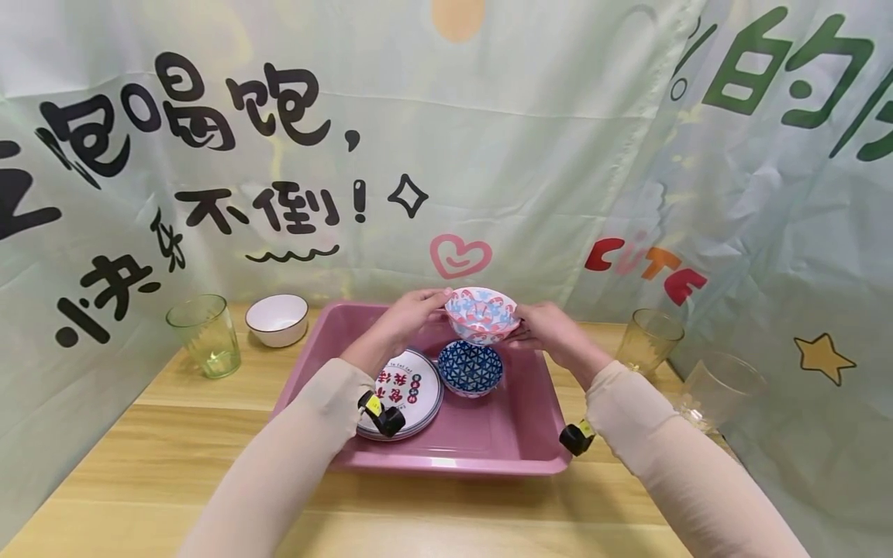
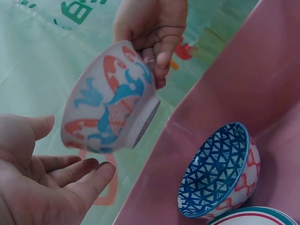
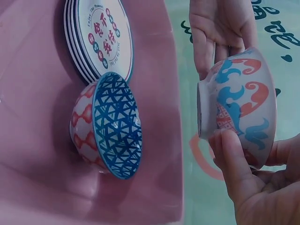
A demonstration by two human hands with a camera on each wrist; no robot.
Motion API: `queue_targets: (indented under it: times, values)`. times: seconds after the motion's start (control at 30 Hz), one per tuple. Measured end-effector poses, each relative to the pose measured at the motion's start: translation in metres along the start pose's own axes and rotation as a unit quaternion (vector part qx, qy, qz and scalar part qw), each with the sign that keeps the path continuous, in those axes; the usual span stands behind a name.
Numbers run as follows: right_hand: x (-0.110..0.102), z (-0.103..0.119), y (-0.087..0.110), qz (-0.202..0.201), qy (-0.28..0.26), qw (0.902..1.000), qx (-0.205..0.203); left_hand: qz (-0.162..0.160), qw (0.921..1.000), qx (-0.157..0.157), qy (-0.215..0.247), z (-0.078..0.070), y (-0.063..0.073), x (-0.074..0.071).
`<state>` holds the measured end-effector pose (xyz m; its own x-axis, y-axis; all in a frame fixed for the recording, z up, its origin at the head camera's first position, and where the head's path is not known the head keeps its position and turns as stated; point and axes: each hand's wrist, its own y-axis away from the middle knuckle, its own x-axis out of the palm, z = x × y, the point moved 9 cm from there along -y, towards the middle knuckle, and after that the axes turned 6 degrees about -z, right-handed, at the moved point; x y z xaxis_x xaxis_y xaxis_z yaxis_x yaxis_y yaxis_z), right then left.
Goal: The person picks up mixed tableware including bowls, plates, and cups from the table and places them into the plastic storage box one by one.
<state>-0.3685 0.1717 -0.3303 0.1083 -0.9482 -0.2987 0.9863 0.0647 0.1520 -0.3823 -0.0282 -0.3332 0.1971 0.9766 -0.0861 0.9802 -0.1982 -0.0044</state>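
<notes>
A white bowl with pink and blue patterns (image 1: 481,316) is held up over the far part of a pink tub (image 1: 488,465). My right hand (image 1: 551,329) grips its side, with thumb and fingers pinching the wall (image 3: 243,112). On the opposite side, my left hand (image 2: 51,178) has its fingers extended and thumb apart, close beside the bowl. Below, inside the tub, sits a bowl with a blue triangle-patterned interior (image 1: 470,368) and a red-and-white outside. Left of it lies a stack of round plates (image 1: 412,387) with red lettering, partly hidden by my left forearm.
At the back left of the wooden table (image 1: 174,465) stand a green glass (image 1: 212,341) and a white dark-rimmed bowl (image 1: 277,319). A yellowish glass (image 1: 645,341) and a clear glass (image 1: 718,391) stand at the right. Printed cloth (image 1: 530,155) hangs behind the tub.
</notes>
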Motion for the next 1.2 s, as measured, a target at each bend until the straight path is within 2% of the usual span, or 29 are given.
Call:
queue_targets:
  times: [0.37, 0.53, 0.73, 0.97, 1.2]
  values:
    - [0.011, -0.006, -0.011, -0.013, -0.001, 0.9998, 0.017, -0.024, 0.9996, -0.011, -0.008, 0.014, -0.013, 0.001]
    - [0.014, -0.011, -0.017, -0.008, 0.012, 0.9994, 0.031, -0.035, 0.9987, -0.010, -0.036, 0.020, -0.017, 0.000]
    - [0.021, -0.018, -0.021, 0.018, 0.036, 0.9979, 0.052, -0.045, 0.9957, -0.021, -0.078, 0.032, -0.021, -0.002]
    - [0.029, -0.030, -0.025, 0.036, 0.052, 0.9951, 0.077, -0.042, 0.9939, -0.024, -0.099, 0.041, -0.025, 0.000]
    - [0.033, -0.040, -0.027, 0.058, 0.066, 0.9920, 0.091, -0.034, 0.9877, -0.030, -0.150, 0.050, -0.028, 0.003]
